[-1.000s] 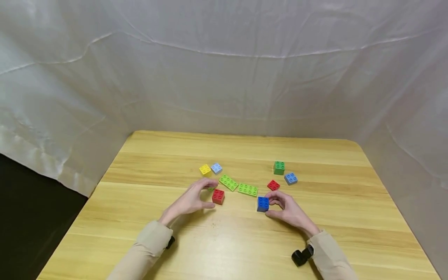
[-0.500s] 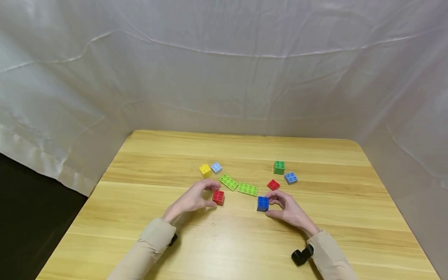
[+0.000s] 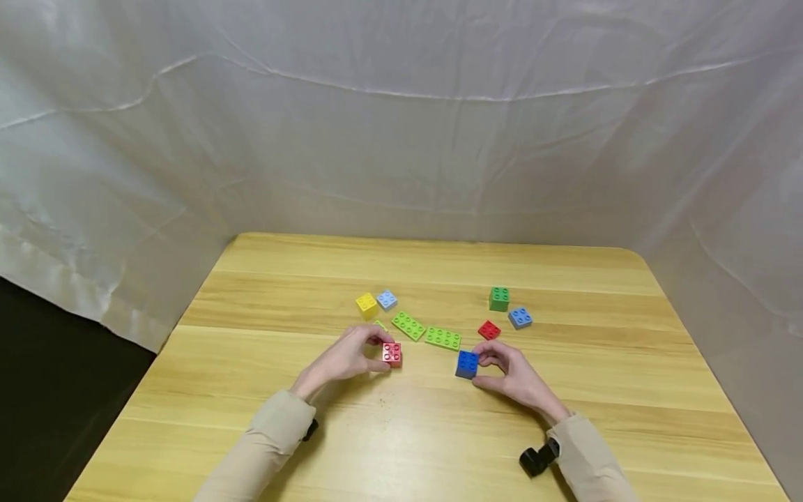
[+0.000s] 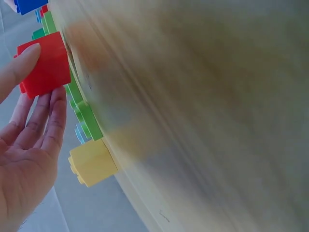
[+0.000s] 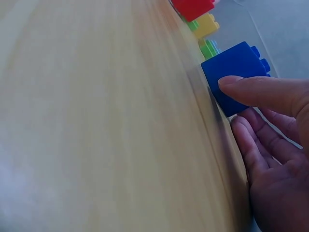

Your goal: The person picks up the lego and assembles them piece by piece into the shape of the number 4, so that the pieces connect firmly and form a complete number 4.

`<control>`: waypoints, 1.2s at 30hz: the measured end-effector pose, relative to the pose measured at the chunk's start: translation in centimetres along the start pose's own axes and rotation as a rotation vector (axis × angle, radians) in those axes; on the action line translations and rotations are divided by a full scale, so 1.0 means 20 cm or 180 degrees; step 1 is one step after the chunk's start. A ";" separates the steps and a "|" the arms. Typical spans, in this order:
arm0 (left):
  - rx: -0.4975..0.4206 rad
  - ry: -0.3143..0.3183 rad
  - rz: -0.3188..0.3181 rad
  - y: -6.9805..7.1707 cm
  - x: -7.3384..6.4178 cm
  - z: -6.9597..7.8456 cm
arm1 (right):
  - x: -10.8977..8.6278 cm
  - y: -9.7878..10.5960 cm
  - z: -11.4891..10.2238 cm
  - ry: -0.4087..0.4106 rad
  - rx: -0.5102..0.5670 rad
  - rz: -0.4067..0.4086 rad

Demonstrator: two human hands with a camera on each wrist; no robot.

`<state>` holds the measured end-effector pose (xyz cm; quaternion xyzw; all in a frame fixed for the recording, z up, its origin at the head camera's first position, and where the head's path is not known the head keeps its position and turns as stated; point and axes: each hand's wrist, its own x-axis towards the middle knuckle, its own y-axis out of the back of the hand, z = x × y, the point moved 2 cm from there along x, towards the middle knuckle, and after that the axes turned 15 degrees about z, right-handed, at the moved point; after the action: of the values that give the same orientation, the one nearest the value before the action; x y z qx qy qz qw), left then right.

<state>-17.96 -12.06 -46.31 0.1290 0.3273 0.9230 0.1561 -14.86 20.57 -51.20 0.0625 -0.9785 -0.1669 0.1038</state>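
A tall red building block (image 3: pixel 392 355) with studs on top is pinched between the thumb and fingers of my left hand (image 3: pixel 347 354). In the left wrist view my thumb lies on one side of this red block (image 4: pixel 47 65), with the fingers at its opposite side. My right hand (image 3: pixel 514 376) pinches a tall dark blue building block (image 3: pixel 467 364) by its right part. The right wrist view has the thumb across the near side of the blue block (image 5: pixel 231 72), its lower corner close over the table. A gap of bare wood separates the two blocks.
Behind the hands lie two long lime green blocks (image 3: pixel 443 338), another lime piece (image 3: pixel 380 325) half hidden by the left hand, a yellow block (image 3: pixel 366 305) and a light blue one (image 3: pixel 387 300). Further right are a flat red block (image 3: pixel 489 330), a blue one (image 3: pixel 520 318) and a green one (image 3: pixel 499 299).
My left hand has closed its thumb and fingers onto the red block, which now tilts a little. My right hand has shifted slightly left with the blue block.
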 end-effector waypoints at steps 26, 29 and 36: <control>-0.0572 -0.0236 0.0151 -0.07 0.03 0.10 | 0.00 -0.09 -0.04 0.0044 -0.0476 0.0359; -0.0533 -0.0262 0.0140 -0.09 0.04 0.13 | 0.00 -0.12 -0.05 0.0069 -0.0400 0.0330; -0.0414 -0.0214 0.0083 -0.13 0.06 0.18 | 0.00 -0.14 -0.05 0.0019 -0.0307 0.0284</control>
<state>-17.29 -7.69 -45.04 0.1537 0.2595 0.9394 0.1630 -14.49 17.64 -51.30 0.0143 -0.9708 -0.2089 0.1169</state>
